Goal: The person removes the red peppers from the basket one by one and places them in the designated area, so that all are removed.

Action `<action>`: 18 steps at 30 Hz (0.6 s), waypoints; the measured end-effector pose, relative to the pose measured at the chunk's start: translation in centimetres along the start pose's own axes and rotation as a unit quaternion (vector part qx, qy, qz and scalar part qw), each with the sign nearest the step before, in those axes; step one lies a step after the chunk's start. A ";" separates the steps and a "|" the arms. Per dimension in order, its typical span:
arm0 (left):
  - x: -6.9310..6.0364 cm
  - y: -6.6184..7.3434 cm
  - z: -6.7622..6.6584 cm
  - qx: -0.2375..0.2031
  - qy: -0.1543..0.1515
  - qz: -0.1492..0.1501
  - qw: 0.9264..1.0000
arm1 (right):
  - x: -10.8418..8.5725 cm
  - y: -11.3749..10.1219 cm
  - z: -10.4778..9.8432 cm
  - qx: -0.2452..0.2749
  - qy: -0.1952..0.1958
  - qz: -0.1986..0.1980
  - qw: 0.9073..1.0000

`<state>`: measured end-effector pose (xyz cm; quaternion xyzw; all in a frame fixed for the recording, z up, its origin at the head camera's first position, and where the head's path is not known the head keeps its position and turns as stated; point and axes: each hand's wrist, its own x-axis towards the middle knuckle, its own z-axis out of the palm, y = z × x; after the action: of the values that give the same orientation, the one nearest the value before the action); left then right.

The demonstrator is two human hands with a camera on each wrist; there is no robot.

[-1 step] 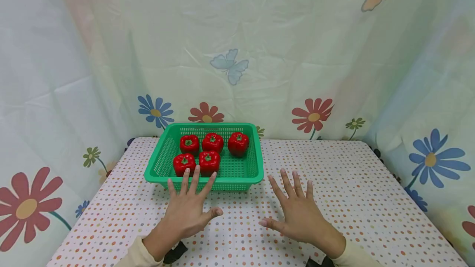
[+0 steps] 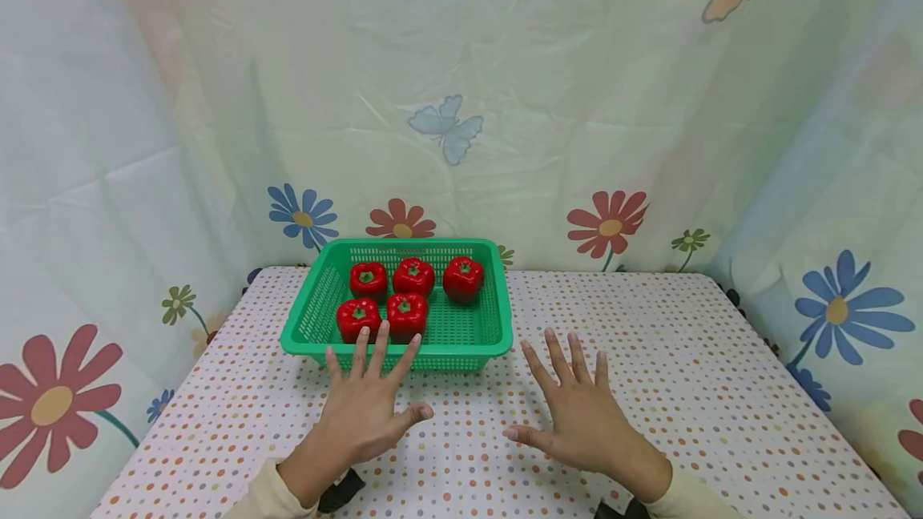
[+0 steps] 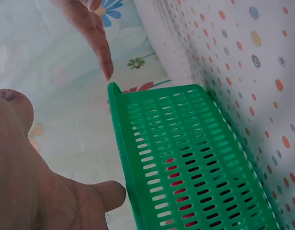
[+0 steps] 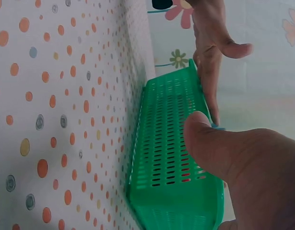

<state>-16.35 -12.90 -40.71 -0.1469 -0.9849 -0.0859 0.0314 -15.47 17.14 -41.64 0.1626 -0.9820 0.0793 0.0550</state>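
Observation:
A green perforated plastic basket (image 2: 461, 359) holds several glossy red bell peppers (image 2: 463, 279) with green stems, grouped mostly at its left and back. My left hand (image 2: 366, 419) hovers palm down at the basket's front, fingers spread, fingertips overlapping the front rim in the head view; whether they touch cannot be told. To the right of the basket's front corner, my right hand (image 2: 584, 419) is spread in the same way and holds nothing. The basket's slotted side (image 3: 181, 143) fills much of the left wrist view, with red showing through. It also appears in the right wrist view (image 4: 166, 139).
The basket stands on a table covered with a dotted cloth (image 2: 613, 327). A curtain (image 2: 548, 102) printed with flowers and butterflies surrounds the table at the back and sides. Dark straps (image 2: 341, 492) sit at both wrists.

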 end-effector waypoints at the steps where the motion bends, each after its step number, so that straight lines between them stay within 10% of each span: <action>1: 0.0 0.0 -0.1 -0.002 -0.002 0.000 1.000 | 0.0 0.0 0.0 0.002 0.000 -0.002 1.000; 7: 0.4 -1.7 -2.5 -0.008 0.018 -0.012 1.000 | -0.2 0.0 -0.1 0.015 -0.003 -0.013 1.000; 12: 2.4 -7.8 -5.8 -0.136 0.063 -0.059 0.987 | -0.3 0.3 -0.5 0.017 0.004 -0.015 1.000; 15: 3.7 -12.9 -5.6 -0.329 0.077 -0.085 0.937 | -0.4 0.4 -0.6 0.029 -0.003 -0.010 1.000; 18: 4.3 -16.8 -3.7 -0.541 0.077 -0.072 0.834 | -0.5 0.5 -0.5 0.041 -0.015 -0.009 0.999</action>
<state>-25.27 -28.16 -39.41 -0.0624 -0.7833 -0.6182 0.0165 -15.15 17.80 -41.23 0.1751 -0.9770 0.1165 0.0343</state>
